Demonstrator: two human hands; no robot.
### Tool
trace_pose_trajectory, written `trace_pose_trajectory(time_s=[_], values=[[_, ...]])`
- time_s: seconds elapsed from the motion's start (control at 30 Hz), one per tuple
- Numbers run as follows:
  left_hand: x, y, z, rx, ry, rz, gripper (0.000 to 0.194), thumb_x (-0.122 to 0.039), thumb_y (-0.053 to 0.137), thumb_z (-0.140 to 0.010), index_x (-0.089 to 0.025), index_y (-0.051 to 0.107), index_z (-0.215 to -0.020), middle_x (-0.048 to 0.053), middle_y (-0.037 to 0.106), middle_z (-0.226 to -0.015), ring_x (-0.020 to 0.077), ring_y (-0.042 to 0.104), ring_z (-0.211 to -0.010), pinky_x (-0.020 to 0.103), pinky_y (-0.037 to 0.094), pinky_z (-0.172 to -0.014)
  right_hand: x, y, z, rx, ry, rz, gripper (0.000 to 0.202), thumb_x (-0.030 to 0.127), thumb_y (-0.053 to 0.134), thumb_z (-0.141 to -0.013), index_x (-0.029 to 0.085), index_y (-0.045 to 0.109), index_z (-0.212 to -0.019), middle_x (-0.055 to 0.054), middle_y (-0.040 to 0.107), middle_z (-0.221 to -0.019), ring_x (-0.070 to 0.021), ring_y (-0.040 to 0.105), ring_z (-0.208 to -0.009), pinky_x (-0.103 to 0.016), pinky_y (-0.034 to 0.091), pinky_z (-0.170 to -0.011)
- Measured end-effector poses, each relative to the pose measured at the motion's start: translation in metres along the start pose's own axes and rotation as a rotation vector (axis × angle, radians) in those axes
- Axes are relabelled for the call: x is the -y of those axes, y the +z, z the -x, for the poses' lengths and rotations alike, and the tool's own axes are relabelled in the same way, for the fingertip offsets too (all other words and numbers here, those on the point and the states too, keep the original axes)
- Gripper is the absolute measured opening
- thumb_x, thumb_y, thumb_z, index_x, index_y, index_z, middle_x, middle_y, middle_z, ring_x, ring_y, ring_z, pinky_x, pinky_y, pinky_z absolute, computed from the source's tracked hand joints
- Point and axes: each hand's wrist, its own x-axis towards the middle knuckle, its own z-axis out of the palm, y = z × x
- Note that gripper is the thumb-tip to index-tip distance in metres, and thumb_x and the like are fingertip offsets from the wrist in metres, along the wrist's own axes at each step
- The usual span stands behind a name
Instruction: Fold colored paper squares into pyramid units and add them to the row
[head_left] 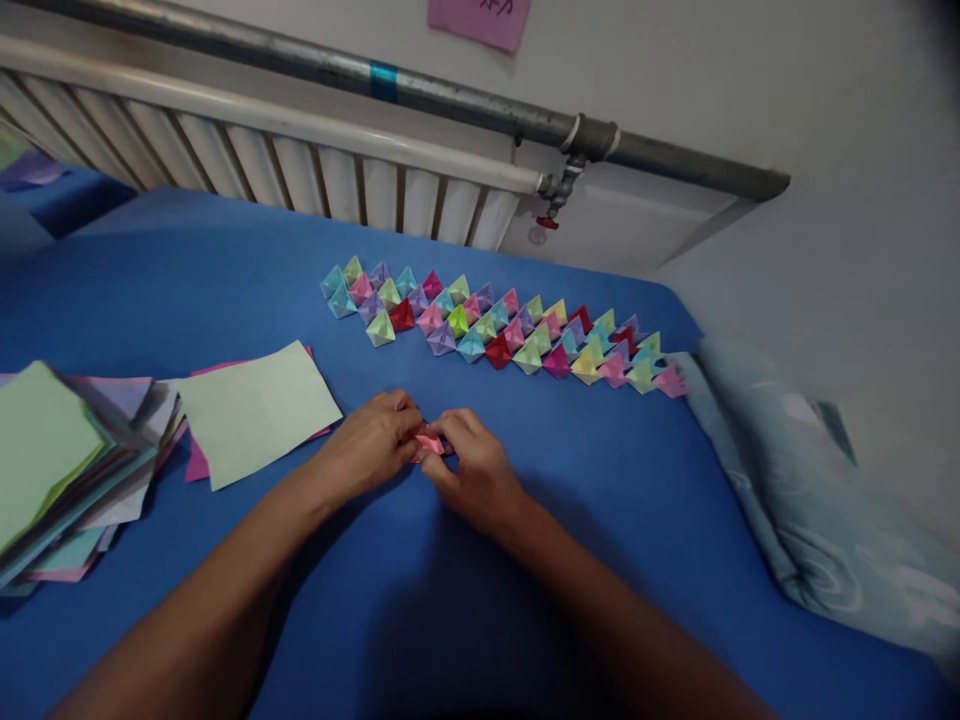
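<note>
A small piece of folded pink paper (428, 444) lies between my two hands on the blue surface. My left hand (373, 437) grips its left side with bent fingers. On its right side, my right hand (474, 467) pinches the paper between thumb and fingers. The fingertips cover part of the paper, so its full shape is hidden. Beyond my hands stand several rows of small folded paper shapes (471, 345) in many colours. Left of my left hand, a pale green sheet (259, 412) rests over a magenta one (197, 464).
A thick stack of coloured paper (45, 450) lies at the far left. A folded grey-blue blanket (810, 500) covers the right side. Behind the surface are a white radiator (337, 185) and a metal pipe (465, 102) with a red-handled valve (548, 222). A pink note (480, 18) hangs on the wall.
</note>
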Motion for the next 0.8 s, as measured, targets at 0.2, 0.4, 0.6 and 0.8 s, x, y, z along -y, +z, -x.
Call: trace_pose_trajectory(time_s=[0.2, 0.4, 0.6, 0.8], values=[[-0.001, 0.001, 0.000, -0.010, -0.026, 0.015, 0.010, -0.018, 0.053, -0.084, -0.019, 0.058, -0.075, 0.002, 0.054, -0.085, 0.0174, 0.053, -0.084, 0.031, 0.043, -0.078, 0.004, -0.001, 0.001, 0.076, 0.031, 0.069, 0.004, 0.019, 0.055, -0.081, 0.020, 0.059, -0.082, -0.006, 0.060, -0.092, -0.0172, 0.058, -0.084, -0.030, 0.049, -0.076], [-0.006, 0.000, 0.002, -0.048, -0.079, 0.079, 0.015, -0.015, 0.054, -0.080, -0.019, 0.060, -0.092, 0.003, 0.056, -0.093, 0.0186, 0.057, -0.085, 0.033, 0.046, -0.077, 0.010, 0.000, 0.001, 0.124, 0.044, 0.143, 0.017, 0.021, 0.058, -0.081, 0.018, 0.062, -0.097, -0.013, 0.059, -0.119, -0.0233, 0.061, -0.100, -0.035, 0.052, -0.081], [-0.002, 0.005, 0.002, -0.104, -0.104, 0.147, 0.045, -0.015, 0.056, -0.078, -0.019, 0.052, -0.123, 0.007, 0.058, -0.112, 0.0215, 0.059, -0.103, 0.036, 0.047, -0.091, 0.011, 0.002, -0.007, 0.199, 0.100, 0.192, 0.017, 0.022, 0.063, -0.076, 0.016, 0.064, -0.092, -0.017, 0.055, -0.130, -0.0298, 0.058, -0.111, -0.044, 0.051, -0.090], [-0.003, 0.004, 0.002, -0.089, -0.185, 0.048, 0.042, -0.021, 0.060, -0.079, -0.016, 0.056, -0.120, 0.009, 0.059, -0.109, 0.0242, 0.060, -0.100, 0.036, 0.049, -0.086, 0.021, 0.001, -0.010, 0.271, 0.170, 0.253, 0.023, 0.025, 0.061, -0.080, 0.013, 0.065, -0.100, -0.017, 0.051, -0.138, -0.0318, 0.054, -0.116, -0.047, 0.048, -0.094]])
